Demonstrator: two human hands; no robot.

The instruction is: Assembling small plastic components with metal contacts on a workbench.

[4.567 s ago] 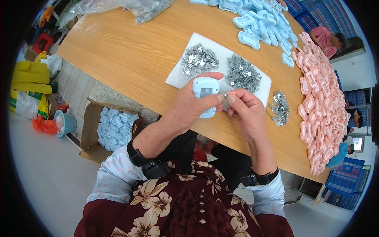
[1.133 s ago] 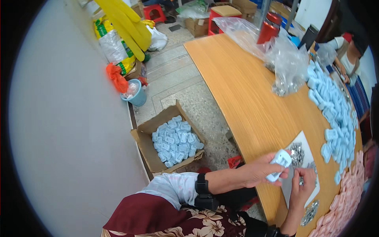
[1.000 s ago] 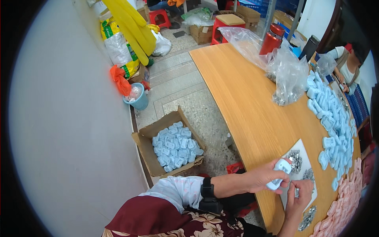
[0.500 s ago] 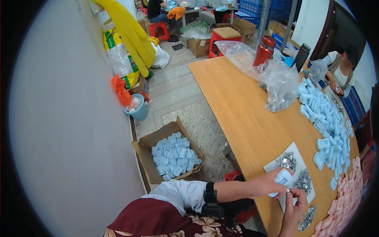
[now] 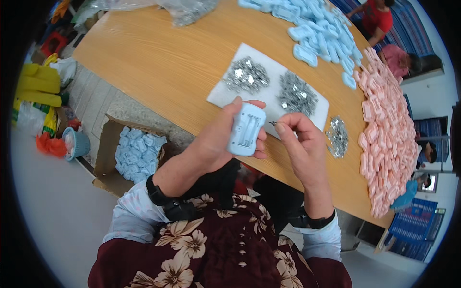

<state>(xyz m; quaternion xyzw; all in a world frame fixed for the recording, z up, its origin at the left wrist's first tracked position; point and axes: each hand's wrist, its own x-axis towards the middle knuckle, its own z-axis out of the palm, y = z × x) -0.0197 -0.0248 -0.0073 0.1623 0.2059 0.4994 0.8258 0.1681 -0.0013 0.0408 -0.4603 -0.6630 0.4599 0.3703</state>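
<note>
My left hand [image 5: 218, 137] grips a light blue plastic casing [image 5: 246, 129], its open back with battery slots turned toward me. My right hand [image 5: 300, 141] pinches a tiny metal piece [image 5: 272, 123] between thumb and forefinger, just right of the casing. Both hands hover over the near edge of a wooden table [image 5: 163, 67]. Behind them lies a white sheet [image 5: 221, 96] carrying two heaps of small silver metal parts [image 5: 247, 74]. A third silver heap [image 5: 337, 136] rests directly on the wood to the right.
A pile of light blue casings [image 5: 319, 29] spreads across the far table, and pink casings [image 5: 389, 129] line the right edge. A cardboard box [image 5: 106, 151] of blue casings [image 5: 137, 153] sits on the floor at left. Clear bags [image 5: 182, 7] lie at the far end. Other people sit beyond.
My head has swung back from the floor and box on the left to look down on the table. My hands still hold the casing and the small part over the white sheet.
</note>
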